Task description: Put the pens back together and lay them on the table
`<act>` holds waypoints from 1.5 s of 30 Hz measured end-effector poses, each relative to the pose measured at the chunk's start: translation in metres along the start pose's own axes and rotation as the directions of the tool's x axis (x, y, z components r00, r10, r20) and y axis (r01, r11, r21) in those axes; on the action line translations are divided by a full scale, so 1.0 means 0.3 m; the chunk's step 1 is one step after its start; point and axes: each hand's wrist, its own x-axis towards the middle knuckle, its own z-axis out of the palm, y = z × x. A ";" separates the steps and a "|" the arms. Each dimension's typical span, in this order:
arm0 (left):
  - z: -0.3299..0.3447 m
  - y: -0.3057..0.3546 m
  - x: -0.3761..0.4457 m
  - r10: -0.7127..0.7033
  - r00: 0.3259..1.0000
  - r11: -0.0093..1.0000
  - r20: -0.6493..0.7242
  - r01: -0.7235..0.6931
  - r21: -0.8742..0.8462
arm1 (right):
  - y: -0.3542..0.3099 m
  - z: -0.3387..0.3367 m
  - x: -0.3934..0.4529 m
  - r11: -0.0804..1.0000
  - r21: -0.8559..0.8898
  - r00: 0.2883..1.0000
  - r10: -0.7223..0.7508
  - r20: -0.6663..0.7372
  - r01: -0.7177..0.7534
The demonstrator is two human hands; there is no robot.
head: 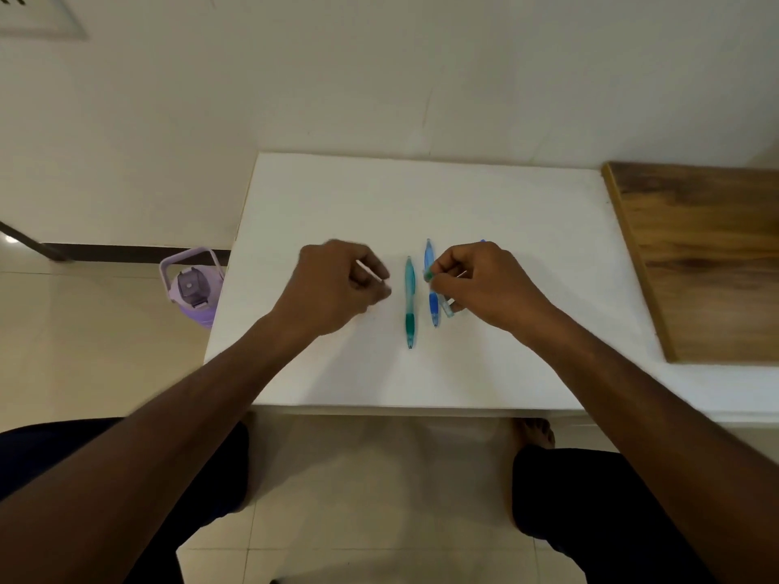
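A teal pen (pixel 409 301) with a green grip lies lengthwise on the white table (pixel 421 196). Just right of it lies a blue pen (pixel 431 288). My right hand (pixel 484 284) hovers over the blue pen's right side and pinches a third, clear pen (pixel 447 307) with a green end between thumb and fingers. A small blue piece (pixel 482 242) peeks out behind that hand; what it is cannot be told. My left hand (pixel 337 284) is just left of the teal pen, slightly blurred, with its fingers curled and nothing seen in it.
A wooden board (pixel 708 255) lies on the table's right side. A purple water bottle (pixel 194 288) stands on the tiled floor by the table's left edge. My knees and a bare foot (pixel 533 432) show below the front edge. A wall rises behind the table.
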 end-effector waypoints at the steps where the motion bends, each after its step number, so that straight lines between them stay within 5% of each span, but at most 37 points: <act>1: 0.001 0.012 -0.001 0.003 0.999 0.993 -0.052 -0.009 -0.116 | -0.003 0.002 0.000 0.999 0.037 1.000 0.004 0.021 -0.005; 9: 0.026 0.065 -0.006 0.015 0.986 0.911 -0.165 -0.082 -0.404 | -0.009 -0.018 0.006 0.948 0.319 0.991 -0.030 0.130 -0.013; 31: 0.010 0.053 -0.001 -0.041 0.999 0.862 -0.021 0.025 -0.506 | -0.025 -0.024 -0.009 0.941 0.339 0.986 -0.078 0.146 0.025; 41: 0.037 0.077 -0.014 -0.001 0.995 0.885 -0.102 -0.046 -0.464 | -0.041 0.010 -0.028 0.839 0.541 0.996 0.010 0.094 -0.059; 43: 0.027 0.074 -0.009 -0.023 0.988 0.904 -0.154 -0.045 -0.424 | -0.047 0.006 -0.019 0.915 0.404 1.000 -0.013 0.020 0.004; 45: 0.012 0.054 0.000 -0.100 0.985 0.907 -0.143 0.031 -0.419 | -0.035 -0.013 -0.006 0.996 0.042 0.992 -0.071 -0.106 0.076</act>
